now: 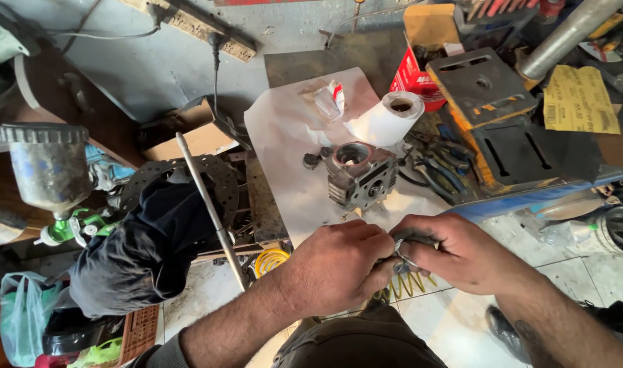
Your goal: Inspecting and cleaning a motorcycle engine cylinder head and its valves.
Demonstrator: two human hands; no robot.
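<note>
small metal part, maybe a clip, hard to tell | pinched between both grips, below engine cylinder on bench | left hand, right hand pressed together on it, equally near | yellow spring beneath

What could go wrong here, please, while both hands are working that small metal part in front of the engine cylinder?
The small shiny metal part is pinched between the left hand and right hand past the bench edge, so a slip could drop it among the yellow coil springs or onto the floor. The grey finned metal engine cylinder rests on loose white paper near that edge; a tug on the paper might shift it.
</note>
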